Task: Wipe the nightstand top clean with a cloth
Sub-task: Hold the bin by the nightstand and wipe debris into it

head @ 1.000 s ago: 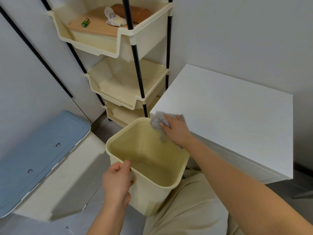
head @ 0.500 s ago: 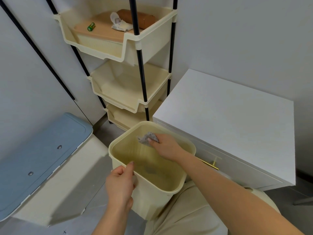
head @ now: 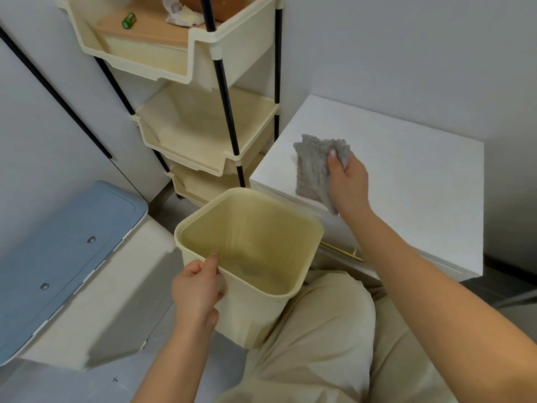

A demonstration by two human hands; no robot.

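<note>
The right hand (head: 347, 184) is closed around a bunched grey cloth (head: 315, 167), thumb pressed on its upper part, with the loose end hanging below the palm; the cloth sits at the near left corner of the white nightstand top (head: 406, 181), and whether it presses on the surface or hangs just above it I cannot tell. The left hand (head: 196, 289) is clamped on the near rim of a cream plastic bin (head: 302, 225), thumb inside and fingers wrapped on the outer wall, holding it tilted just beside the nightstand's front edge, below the cloth. A small grey smudge lies on the bin's floor; what it is cannot be made out. Judging by this, the wiping looks well along: the top shows no visible crumbs, stains or streaks, though a white surface at this distance could hide fine dust. What seems left is at most a finishing pass over the far and right parts of the top, then setting the bin and cloth aside. Beyond the bin stands a cream tiered rack (head: 203, 132) with black poles; its upper tray holds a small green battery-like cylinder (head: 128, 20) whose label is too small to read. No brand name or writing is legible anywhere in view.
</note>
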